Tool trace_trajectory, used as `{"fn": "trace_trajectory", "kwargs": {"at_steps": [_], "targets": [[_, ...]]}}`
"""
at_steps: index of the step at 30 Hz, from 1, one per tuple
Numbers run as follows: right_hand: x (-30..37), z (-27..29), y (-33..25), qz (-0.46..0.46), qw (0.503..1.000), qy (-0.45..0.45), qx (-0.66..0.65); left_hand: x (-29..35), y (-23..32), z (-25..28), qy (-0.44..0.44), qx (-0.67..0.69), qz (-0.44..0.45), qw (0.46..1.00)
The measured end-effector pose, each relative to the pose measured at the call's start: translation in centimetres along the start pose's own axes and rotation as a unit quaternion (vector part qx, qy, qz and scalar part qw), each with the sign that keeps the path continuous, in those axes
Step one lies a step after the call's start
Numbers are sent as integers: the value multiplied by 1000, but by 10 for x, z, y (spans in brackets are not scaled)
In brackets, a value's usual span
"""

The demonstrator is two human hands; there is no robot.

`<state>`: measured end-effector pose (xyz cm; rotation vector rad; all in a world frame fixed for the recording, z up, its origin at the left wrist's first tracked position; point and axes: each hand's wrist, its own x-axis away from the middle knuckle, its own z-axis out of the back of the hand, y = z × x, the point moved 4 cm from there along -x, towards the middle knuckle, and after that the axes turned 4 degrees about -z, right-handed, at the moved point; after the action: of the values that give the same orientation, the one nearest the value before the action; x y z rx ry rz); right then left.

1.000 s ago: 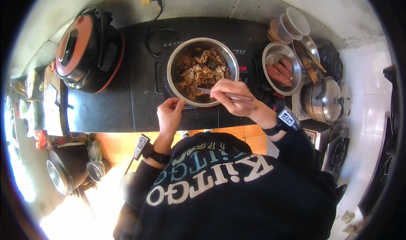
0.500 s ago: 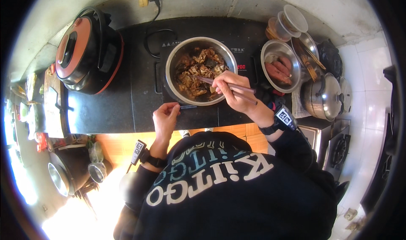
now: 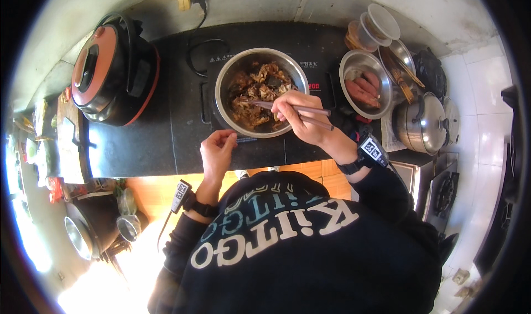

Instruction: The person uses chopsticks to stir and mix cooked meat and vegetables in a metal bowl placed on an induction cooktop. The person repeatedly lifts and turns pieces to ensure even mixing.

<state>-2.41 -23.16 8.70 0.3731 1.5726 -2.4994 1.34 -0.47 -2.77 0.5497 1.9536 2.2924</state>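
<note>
My right hand (image 3: pixel 301 115) is closed around a pair of brown chopsticks (image 3: pixel 315 111). Their tips reach into brown, chopped cooked food (image 3: pixel 265 73) in a round steel pot (image 3: pixel 221 112). That pot stands on a black induction cooker (image 3: pixel 312 71) with a lit red display. By the pot's lower left rim, my left hand (image 3: pixel 217 151) has its thumb and fingers pinched together. What they hold, if anything, is hidden. Part of the food lies behind my right hand.
Right of the cooker are a steel bowl of reddish, long pieces (image 3: pixel 362 90), a basin with wooden utensils (image 3: pixel 404 82), stacked plastic tubs (image 3: pixel 381 24) and a lidded pot (image 3: pixel 423 123). At left stands a black and orange electric cooker (image 3: pixel 102 73); a cord (image 3: pixel 193 54) runs behind.
The chopstick tips and my right hand have shifted slightly left and down in the pot, and some food has been moved around. My left hand stays by the rim.
</note>
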Motion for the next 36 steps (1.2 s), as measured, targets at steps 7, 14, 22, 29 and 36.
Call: {"fn": "trace_trajectory", "kwargs": {"at_steps": [7,14,22,29,36], "targets": [[18,-8,-13,13,999,-39,-4,-1,2,2,1,-2,5,1000],[21,3,-7,-20,996,5,-82,-1,4,2,14,11,15,1000],[26,-2,-6,-63,991,55,-107,-5,5,-4,12,-17,5,1000],[21,-1,2,-47,995,53,-72,-6,4,-8,7,-21,6,1000],[11,6,1,-8,998,58,-26,-7,8,-9,6,-41,-1,999]]}}
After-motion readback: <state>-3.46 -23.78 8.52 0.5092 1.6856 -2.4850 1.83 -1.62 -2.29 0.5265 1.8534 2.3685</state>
